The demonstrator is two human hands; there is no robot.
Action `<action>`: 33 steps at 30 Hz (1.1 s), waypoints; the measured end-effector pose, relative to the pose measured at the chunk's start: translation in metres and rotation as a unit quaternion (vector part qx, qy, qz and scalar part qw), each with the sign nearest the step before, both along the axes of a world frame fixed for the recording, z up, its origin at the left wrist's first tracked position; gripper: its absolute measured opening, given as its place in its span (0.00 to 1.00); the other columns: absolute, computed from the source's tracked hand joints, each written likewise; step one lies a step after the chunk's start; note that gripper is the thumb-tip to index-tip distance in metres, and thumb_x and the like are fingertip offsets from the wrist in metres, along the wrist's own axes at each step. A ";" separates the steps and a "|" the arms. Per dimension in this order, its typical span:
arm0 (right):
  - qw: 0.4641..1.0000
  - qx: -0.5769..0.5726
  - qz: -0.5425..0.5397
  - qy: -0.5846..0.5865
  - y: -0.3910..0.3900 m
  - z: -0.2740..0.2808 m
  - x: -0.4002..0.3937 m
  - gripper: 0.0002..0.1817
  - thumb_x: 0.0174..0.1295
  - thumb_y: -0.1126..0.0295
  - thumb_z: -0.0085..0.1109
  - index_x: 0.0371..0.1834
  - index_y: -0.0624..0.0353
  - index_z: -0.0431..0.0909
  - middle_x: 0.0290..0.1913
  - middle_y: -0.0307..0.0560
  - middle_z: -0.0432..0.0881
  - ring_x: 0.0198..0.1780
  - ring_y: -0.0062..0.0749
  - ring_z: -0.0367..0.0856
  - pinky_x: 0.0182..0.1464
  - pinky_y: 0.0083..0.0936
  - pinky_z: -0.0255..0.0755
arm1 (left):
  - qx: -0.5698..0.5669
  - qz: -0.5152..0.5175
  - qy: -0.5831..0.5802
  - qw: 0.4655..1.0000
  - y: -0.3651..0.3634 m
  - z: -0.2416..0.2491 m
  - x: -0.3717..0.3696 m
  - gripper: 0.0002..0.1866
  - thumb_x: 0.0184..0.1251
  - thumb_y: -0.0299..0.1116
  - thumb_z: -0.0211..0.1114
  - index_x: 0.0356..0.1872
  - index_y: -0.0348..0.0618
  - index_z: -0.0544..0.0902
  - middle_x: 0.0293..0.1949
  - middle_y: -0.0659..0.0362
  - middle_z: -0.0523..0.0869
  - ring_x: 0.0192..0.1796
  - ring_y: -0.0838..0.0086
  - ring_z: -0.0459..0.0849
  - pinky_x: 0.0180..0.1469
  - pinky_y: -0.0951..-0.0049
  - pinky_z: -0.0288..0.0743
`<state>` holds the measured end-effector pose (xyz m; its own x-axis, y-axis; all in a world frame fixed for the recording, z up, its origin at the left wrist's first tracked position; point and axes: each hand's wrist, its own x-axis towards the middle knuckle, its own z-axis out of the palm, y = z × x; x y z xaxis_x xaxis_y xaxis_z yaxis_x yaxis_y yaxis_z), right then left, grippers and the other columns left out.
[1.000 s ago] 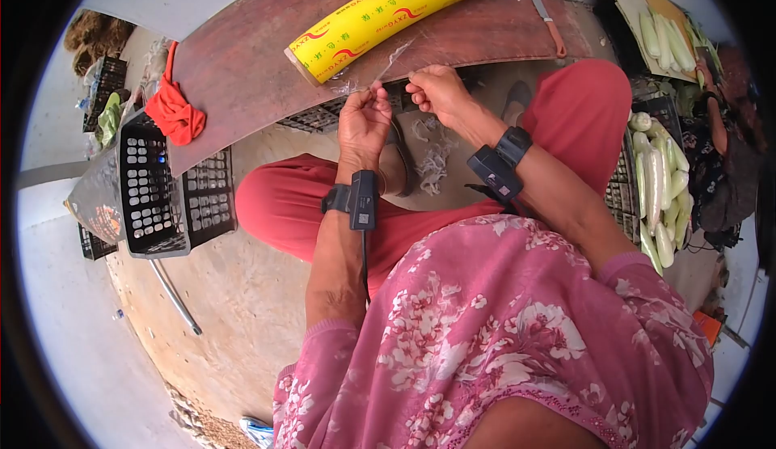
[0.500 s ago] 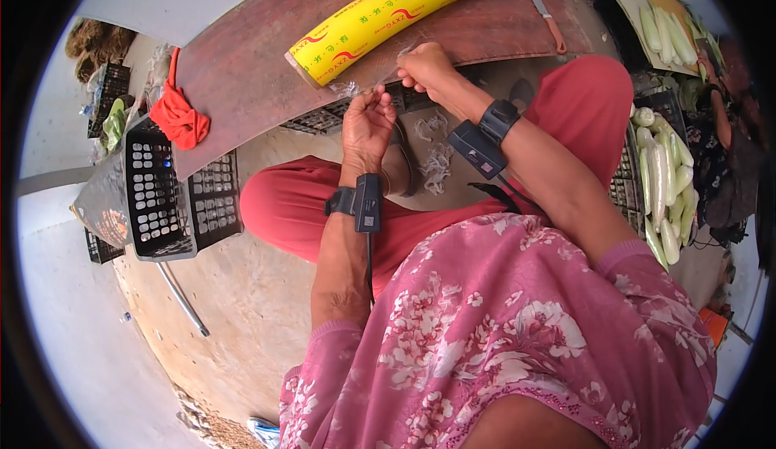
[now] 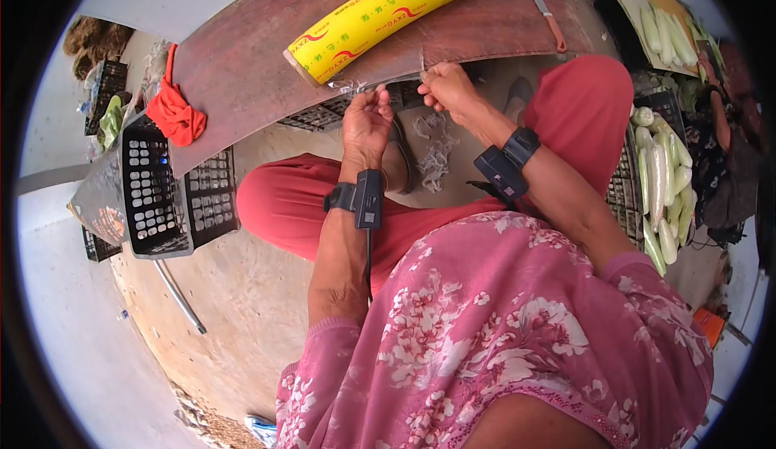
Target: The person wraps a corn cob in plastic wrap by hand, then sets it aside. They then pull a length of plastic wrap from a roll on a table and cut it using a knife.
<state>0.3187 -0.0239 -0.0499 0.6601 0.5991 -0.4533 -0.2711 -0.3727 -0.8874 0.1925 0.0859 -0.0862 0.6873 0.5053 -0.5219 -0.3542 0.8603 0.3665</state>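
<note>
A yellow printed roll of film (image 3: 388, 14) lies at a slant on the reddish board (image 3: 250, 53). By the board's front edge, my left hand (image 3: 368, 123) is closed in a pinch, just below the near end of the roll. Clear film scraps (image 3: 347, 87) show beside its fingertips. My right hand (image 3: 449, 89) is a little to the right, its fingers curled together at the same edge. Thin clear film seems to be at the fingertips of both hands. The two hands are apart.
A knife (image 3: 550, 21) lies on the board's right side. Red cloth (image 3: 176, 116) hangs over its left edge above black crates (image 3: 153, 198). Pale green vegetables (image 3: 667, 182) fill a crate at right. White scraps (image 3: 436, 154) are on the floor. Another person's arm (image 3: 721, 118) shows far right.
My right hand has moved right and slightly down, away from my left hand, which has stayed nearly in place. The gap between the hands is wider.
</note>
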 end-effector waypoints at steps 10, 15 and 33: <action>0.995 -0.034 -0.002 -0.093 0.000 -0.009 -0.003 0.09 0.62 0.68 0.51 0.31 0.63 0.73 0.29 0.46 0.81 0.20 0.21 0.77 0.21 0.19 0.68 | -0.075 0.032 -0.003 0.997 0.003 -0.005 0.009 0.04 0.62 0.22 0.53 0.37 0.34 0.73 0.34 0.54 0.81 0.32 0.74 0.79 0.29 0.80 0.71; 0.989 -0.031 0.029 -0.140 -0.001 -0.016 0.001 0.09 0.63 0.67 0.52 0.31 0.63 0.73 0.30 0.47 0.82 0.22 0.22 0.79 0.23 0.19 0.70 | -0.079 -0.004 -0.059 0.995 0.007 -0.017 0.007 0.01 0.62 0.22 0.51 0.33 0.37 0.72 0.27 0.58 0.76 0.29 0.73 0.75 0.31 0.76 0.70; 0.942 0.000 0.006 -0.336 -0.001 -0.045 0.001 0.09 0.59 0.68 0.55 0.28 0.65 0.73 0.21 0.46 0.80 0.21 0.27 0.81 0.26 0.24 0.75 | 0.294 0.034 0.275 0.915 0.001 -0.019 0.017 0.04 0.54 0.23 0.59 0.30 0.36 0.74 0.25 0.56 0.81 0.21 0.76 0.77 0.21 0.82 0.69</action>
